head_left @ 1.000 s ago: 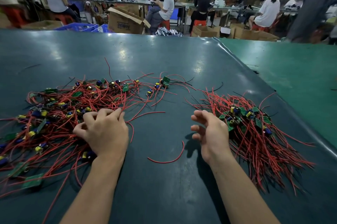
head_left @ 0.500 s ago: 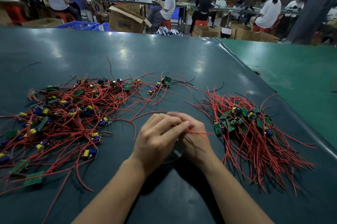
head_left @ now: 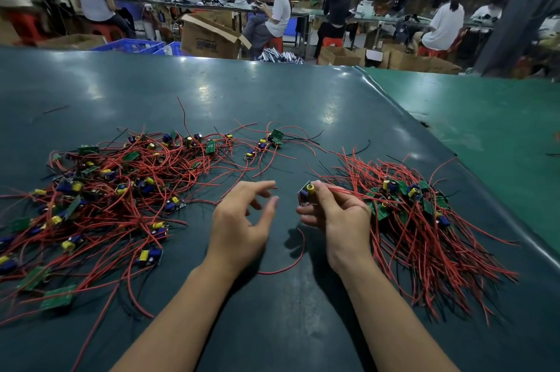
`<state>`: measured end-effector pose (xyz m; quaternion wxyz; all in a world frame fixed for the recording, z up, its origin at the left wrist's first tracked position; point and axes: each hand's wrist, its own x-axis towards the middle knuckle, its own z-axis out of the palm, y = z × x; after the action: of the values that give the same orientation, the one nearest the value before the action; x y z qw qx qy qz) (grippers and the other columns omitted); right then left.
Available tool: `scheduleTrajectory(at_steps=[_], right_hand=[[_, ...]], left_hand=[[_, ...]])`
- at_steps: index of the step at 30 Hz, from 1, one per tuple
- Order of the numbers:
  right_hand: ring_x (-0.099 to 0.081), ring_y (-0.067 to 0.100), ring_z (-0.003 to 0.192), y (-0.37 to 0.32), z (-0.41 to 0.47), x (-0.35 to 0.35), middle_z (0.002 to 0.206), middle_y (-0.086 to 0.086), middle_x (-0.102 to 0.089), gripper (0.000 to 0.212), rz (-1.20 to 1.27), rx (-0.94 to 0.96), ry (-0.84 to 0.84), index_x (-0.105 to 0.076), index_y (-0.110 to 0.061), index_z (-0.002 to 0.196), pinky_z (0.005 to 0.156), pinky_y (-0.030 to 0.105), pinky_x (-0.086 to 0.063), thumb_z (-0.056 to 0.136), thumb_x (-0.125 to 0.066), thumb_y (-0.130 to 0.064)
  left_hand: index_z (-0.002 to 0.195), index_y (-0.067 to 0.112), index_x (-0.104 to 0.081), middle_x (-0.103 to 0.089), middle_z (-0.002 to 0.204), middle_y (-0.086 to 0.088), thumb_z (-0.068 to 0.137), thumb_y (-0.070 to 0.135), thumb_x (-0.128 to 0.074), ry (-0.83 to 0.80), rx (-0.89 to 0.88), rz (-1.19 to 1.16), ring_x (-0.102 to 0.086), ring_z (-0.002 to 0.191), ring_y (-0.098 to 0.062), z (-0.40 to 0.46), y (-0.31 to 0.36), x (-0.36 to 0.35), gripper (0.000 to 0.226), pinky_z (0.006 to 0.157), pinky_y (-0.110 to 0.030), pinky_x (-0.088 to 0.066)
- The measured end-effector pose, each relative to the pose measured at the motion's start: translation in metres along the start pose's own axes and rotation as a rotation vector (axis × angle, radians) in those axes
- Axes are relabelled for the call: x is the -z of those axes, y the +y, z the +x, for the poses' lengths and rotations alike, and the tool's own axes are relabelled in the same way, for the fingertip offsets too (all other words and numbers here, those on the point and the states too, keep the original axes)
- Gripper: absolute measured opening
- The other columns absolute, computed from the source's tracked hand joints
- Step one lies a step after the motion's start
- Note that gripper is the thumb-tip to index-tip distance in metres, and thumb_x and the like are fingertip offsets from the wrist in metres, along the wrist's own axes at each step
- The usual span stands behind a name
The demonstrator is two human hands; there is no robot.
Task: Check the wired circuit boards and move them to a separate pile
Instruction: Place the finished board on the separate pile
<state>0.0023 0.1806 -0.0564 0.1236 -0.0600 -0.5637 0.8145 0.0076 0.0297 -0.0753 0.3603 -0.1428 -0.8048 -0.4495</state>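
Pinching one circuit board (head_left: 306,193) in our right hand (head_left: 339,217), our left hand (head_left: 239,220) hangs slack-fingered, holding nothing, between two piles (head_left: 100,195) (head_left: 424,220).

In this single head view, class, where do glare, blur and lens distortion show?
Head view: overhead lights leave pale glare patches on the dark table; the seated workers behind are soft and blurred; the wide lens bows the table's far edge; the right hand and its circuit board stay sharp, casting a shadow below.
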Motion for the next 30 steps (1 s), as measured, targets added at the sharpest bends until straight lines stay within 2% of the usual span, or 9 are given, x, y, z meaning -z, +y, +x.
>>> scheduleTrajectory(at_steps=[5,10,13,15,18,21,24,27,30], right_hand=[[-0.065,0.020,0.046,0.000,-0.004,0.000,0.071,0.008,-0.074,0.007,-0.178,0.058,-0.108,-0.063,-0.008,0.088,0.041,0.025,-0.050,0.092,-0.066,-0.013],[-0.072,0.024,0.065,0.004,-0.004,0.000,0.073,0.012,-0.074,0.010,-0.302,0.116,-0.091,-0.067,-0.010,0.081,0.061,0.037,-0.057,0.089,-0.071,-0.014],[-0.064,0.019,0.052,0.005,-0.006,0.000,0.076,0.009,-0.074,0.006,-0.244,0.075,-0.184,-0.069,-0.014,0.088,0.046,0.027,-0.048,0.093,-0.066,-0.016],[-0.063,0.015,0.050,0.004,-0.006,0.000,0.077,0.006,-0.075,0.006,-0.226,0.071,-0.217,-0.070,-0.016,0.092,0.041,0.022,-0.045,0.093,-0.065,-0.014],[-0.069,0.014,0.060,0.007,-0.007,-0.001,0.082,-0.002,-0.075,0.013,-0.306,0.111,-0.233,-0.071,-0.021,0.091,0.048,0.023,-0.051,0.090,-0.069,-0.009],[-0.069,0.014,0.067,0.012,-0.005,-0.002,0.081,-0.003,-0.074,0.019,-0.487,0.169,-0.244,-0.072,-0.026,0.084,0.061,0.032,-0.056,0.087,-0.072,-0.007],[-0.069,0.011,0.078,0.016,-0.003,0.000,0.085,-0.003,-0.073,0.020,-0.538,0.245,-0.237,-0.072,-0.025,0.083,0.074,0.025,-0.054,0.084,-0.074,-0.005],[-0.067,0.006,0.083,0.017,-0.002,0.001,0.090,-0.002,-0.068,0.017,-0.574,0.343,-0.249,-0.072,-0.018,0.085,0.076,0.016,-0.051,0.083,-0.074,-0.001],[-0.064,0.005,0.085,0.017,-0.001,0.003,0.090,-0.003,-0.065,0.021,-0.600,0.454,-0.203,-0.073,-0.014,0.084,0.078,0.015,-0.051,0.080,-0.072,0.006]], left_hand=[[0.116,0.011,-0.069,-0.067,0.097,0.002,0.082,0.007,-0.073,-0.134,-0.129,-0.060,-0.059,0.074,-0.010,-0.002,0.004,-0.001,0.034,0.066,-0.021,-0.046],[0.113,0.011,-0.070,-0.070,0.097,0.006,0.077,0.017,-0.082,-0.189,-0.102,-0.117,-0.062,0.076,-0.003,-0.002,0.006,-0.001,0.038,0.070,-0.015,-0.047],[0.112,0.015,-0.071,-0.071,0.094,0.013,0.078,0.010,-0.080,-0.130,0.048,-0.165,-0.064,0.075,0.002,-0.001,0.004,-0.002,0.035,0.075,-0.013,-0.049],[0.112,0.019,-0.070,-0.073,0.093,0.012,0.081,0.004,-0.077,-0.123,0.191,-0.261,-0.068,0.076,-0.005,0.001,0.003,-0.002,0.035,0.077,-0.022,-0.054],[0.112,0.015,-0.070,-0.075,0.096,0.004,0.083,-0.001,-0.073,-0.037,0.305,-0.378,-0.070,0.082,-0.013,0.004,0.003,-0.002,0.033,0.080,-0.027,-0.056],[0.110,0.008,-0.067,-0.074,0.098,-0.006,0.082,-0.008,-0.070,0.021,0.426,-0.534,-0.071,0.087,-0.017,0.009,0.002,-0.001,0.032,0.082,-0.028,-0.056],[0.101,0.001,-0.068,-0.076,0.089,-0.005,0.082,-0.012,-0.068,-0.030,0.508,-0.613,-0.072,0.078,-0.015,0.011,0.001,0.000,0.023,0.072,-0.025,-0.057],[0.099,0.004,-0.063,-0.073,0.088,-0.011,0.083,-0.015,-0.064,-0.025,0.591,-0.692,-0.073,0.074,-0.021,0.013,-0.001,0.004,0.025,0.070,-0.029,-0.060],[0.097,0.010,-0.069,-0.075,0.086,-0.005,0.084,-0.011,-0.065,-0.126,0.540,-0.614,-0.071,0.075,-0.018,0.012,0.000,0.003,0.025,0.071,-0.029,-0.059]])
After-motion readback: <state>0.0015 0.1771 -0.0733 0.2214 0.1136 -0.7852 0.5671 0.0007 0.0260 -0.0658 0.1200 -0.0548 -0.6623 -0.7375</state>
